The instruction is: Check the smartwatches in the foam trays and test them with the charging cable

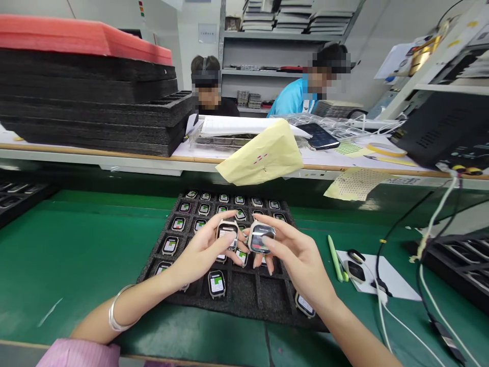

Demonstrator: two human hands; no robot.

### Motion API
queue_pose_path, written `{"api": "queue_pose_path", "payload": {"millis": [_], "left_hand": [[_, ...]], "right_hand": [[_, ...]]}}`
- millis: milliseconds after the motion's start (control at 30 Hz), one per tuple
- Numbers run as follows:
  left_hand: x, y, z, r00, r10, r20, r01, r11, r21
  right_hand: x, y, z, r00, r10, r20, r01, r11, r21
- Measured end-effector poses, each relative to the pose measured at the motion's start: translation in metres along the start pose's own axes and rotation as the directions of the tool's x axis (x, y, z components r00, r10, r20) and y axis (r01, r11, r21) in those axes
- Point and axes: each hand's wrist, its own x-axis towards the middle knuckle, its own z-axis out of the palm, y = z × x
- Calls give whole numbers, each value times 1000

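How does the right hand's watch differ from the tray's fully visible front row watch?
The held watch is above the tray; the front watch rests inside. The held watch looks darker, its screen partly under a thumb; the front watch shows green and white, uncovered. Both have pale cases.

The head-worn camera looked forward and down over the near edge of the tabletop (95,239), close above the left hand (209,248) and right hand (300,251), reaching shelves (267,35) beyond the far edge.
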Motion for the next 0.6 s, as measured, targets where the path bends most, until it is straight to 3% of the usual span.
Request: {"api": "queue_pose_path", "payload": {"millis": [133, 333, 500, 600], "left_hand": [[-6, 6, 1, 999, -6, -42, 2, 995, -101], [-15, 10, 1, 997, -65, -43, 61, 994, -91], [-18, 7, 0, 997, -71, 12, 72, 991, -112], [-20, 7, 3, 998, -55, 41, 60, 991, -119]], "right_hand": [[2, 2, 2, 1000, 8, -13, -7, 1000, 9], [3, 0, 4, 999, 8, -38, -8, 1000, -16], [-36, -33, 16, 983, 21, 183, -57, 979, 195], [-62, -54, 21, 981, -33, 192, -7, 979, 202]]}}
